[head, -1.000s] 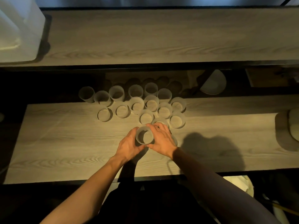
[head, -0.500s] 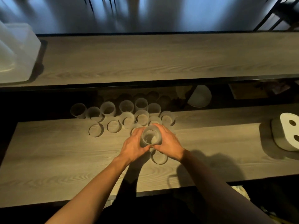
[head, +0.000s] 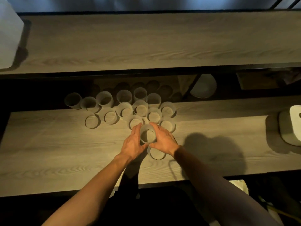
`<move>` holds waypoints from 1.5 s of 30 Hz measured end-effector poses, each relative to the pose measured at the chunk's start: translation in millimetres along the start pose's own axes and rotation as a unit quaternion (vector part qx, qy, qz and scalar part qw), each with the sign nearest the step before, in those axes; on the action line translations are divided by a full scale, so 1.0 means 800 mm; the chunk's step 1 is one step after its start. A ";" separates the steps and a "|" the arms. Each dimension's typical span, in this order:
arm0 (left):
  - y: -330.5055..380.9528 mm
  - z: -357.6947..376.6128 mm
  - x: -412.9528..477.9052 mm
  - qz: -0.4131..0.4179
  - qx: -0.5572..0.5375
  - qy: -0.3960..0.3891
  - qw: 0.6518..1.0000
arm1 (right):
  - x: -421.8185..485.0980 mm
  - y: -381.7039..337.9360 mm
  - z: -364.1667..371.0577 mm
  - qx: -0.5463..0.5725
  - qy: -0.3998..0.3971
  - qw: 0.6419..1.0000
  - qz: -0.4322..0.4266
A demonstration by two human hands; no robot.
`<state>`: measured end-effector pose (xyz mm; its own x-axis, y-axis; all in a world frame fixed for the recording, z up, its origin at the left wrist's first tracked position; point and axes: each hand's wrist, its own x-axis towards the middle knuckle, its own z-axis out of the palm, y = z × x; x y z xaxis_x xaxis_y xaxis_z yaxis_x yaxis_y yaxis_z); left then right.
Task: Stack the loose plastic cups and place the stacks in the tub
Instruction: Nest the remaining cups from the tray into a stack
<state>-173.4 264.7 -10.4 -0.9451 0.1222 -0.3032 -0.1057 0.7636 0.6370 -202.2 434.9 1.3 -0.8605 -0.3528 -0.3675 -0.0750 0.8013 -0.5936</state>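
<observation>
You've got both hands wrapped around a frosted cup [head: 147,136]. Your left hand [head: 132,144] curls round its left side and your right hand [head: 164,141] round its right, with the thumbs meeting on the near side. Can't tell if it's 1 cup or a few nested. A 2nd cup [head: 156,154] stands on the lower shelf [head: 48,152] just under your right wrist. The loose cups [head: 140,110] sit upright in a bunch right behind your fingertips. The tub [head: 8,33] is well apart, far left on the upper shelf [head: 146,43].
</observation>
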 end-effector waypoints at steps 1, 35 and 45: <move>0.001 0.000 0.000 -0.003 -0.007 0.001 1.000 | 0.002 -0.001 0.001 -0.001 -0.004 1.000 -0.001; 0.009 0.000 -0.082 0.141 -0.041 -0.023 0.989 | -0.099 0.019 0.006 0.020 0.034 0.998 -0.058; -0.005 0.013 -0.084 0.103 -0.034 -0.068 0.992 | -0.099 0.023 0.029 -0.001 0.013 0.998 -0.059</move>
<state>-106.1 259.6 0.0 -0.8984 0.3592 -0.2525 0.0598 0.6698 0.7401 -123.6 466.0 2.9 -0.8590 -0.4311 -0.2762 -0.1770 0.7562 -0.6300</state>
